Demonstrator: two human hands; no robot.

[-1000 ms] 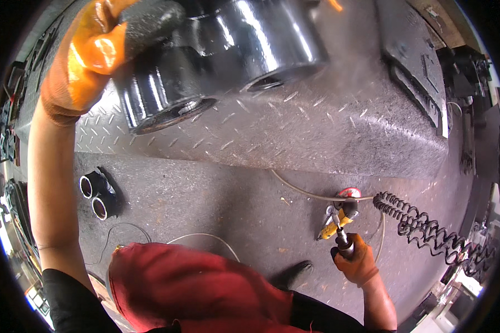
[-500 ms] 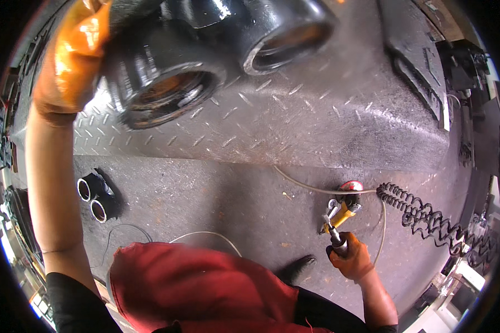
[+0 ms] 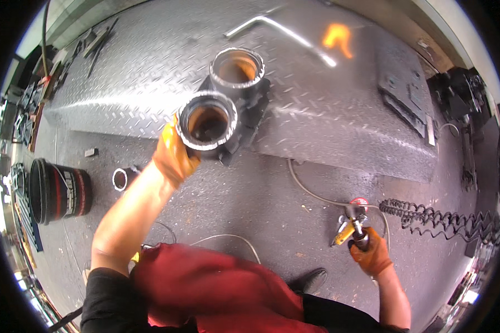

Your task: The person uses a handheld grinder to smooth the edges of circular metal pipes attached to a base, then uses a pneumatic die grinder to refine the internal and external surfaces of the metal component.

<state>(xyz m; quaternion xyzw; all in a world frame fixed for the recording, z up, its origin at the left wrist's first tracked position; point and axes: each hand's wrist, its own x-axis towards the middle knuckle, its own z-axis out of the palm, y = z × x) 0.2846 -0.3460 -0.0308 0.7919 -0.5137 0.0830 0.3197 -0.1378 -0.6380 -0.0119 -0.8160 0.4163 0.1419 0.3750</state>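
My left hand point(image 3: 175, 151), in an orange glove, is closed on the left side of a black metal casting point(image 3: 244, 119) with two round pipe openings. The casting is tilted with both bright-rimmed openings facing up toward me, over the front edge of the steel table; whether it touches the table I cannot tell. Low on the right, my right hand point(image 3: 375, 252), also gloved, is wrapped round a straight die grinder point(image 3: 361, 237) with a dark barrel and silver nose. Beyond its nose a yellow angle grinder point(image 3: 344, 233) with a red disc lies on the floor.
A long bent bar point(image 3: 294, 38) and a blurred orange thing point(image 3: 337, 38) lie on the chequer-plate table point(image 3: 316, 133). Black coiled hose point(image 3: 439, 219) stretches along the right. A black bucket point(image 3: 61, 191) and another pipe casting point(image 3: 121, 179) stand on the floor at left.
My left hand has brought the casting from the upper left toward the middle and turned its openings upward. My view has shifted, showing more table and the bucket. The right hand keeps the die grinder.
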